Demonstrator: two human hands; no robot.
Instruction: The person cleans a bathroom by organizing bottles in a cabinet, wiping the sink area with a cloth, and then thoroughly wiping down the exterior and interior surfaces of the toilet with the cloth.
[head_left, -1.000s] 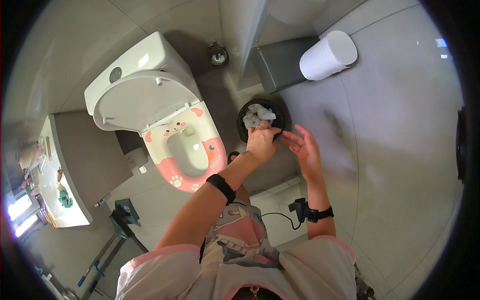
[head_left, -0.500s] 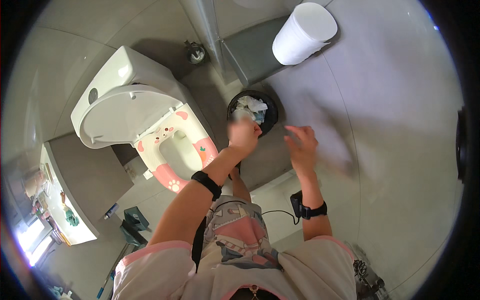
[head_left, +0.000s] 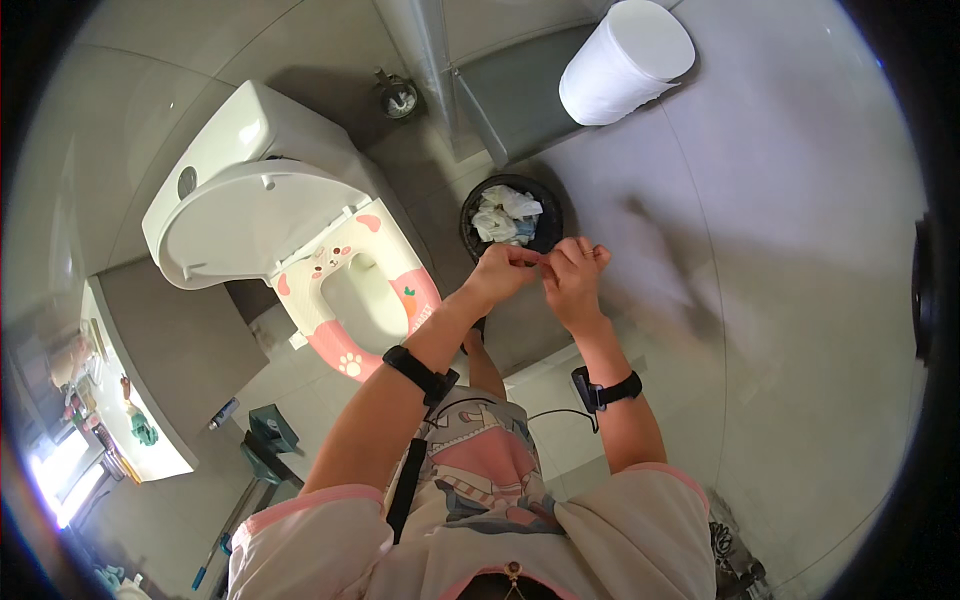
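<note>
My left hand (head_left: pixel 503 273) is closed in a pinch, its fingertips meeting those of my right hand (head_left: pixel 572 281). The right fingers are curled and pinched too, and whatever lies between the fingertips is too small to make out. Both hands hover at the near edge of a round black waste bin (head_left: pixel 553 222). Crumpled white tissue (head_left: pixel 497 222) fills the bin, with a bit of pale blue among it. Each wrist wears a black strap.
Left of my arms stands a white toilet (head_left: pixel 250 125), its lid raised and its seat covered by a pink-and-cream animal pad (head_left: pixel 392 250). A large white paper roll (head_left: pixel 615 75) rests on a grey ledge (head_left: pixel 510 95) beyond the bin. A green dustpan (head_left: pixel 272 428) stands lower left.
My right hand has moved left and its fingers have closed against my left hand's. The left hand has shifted slightly right, off the tissue in the bin. The view has shifted a little.
</note>
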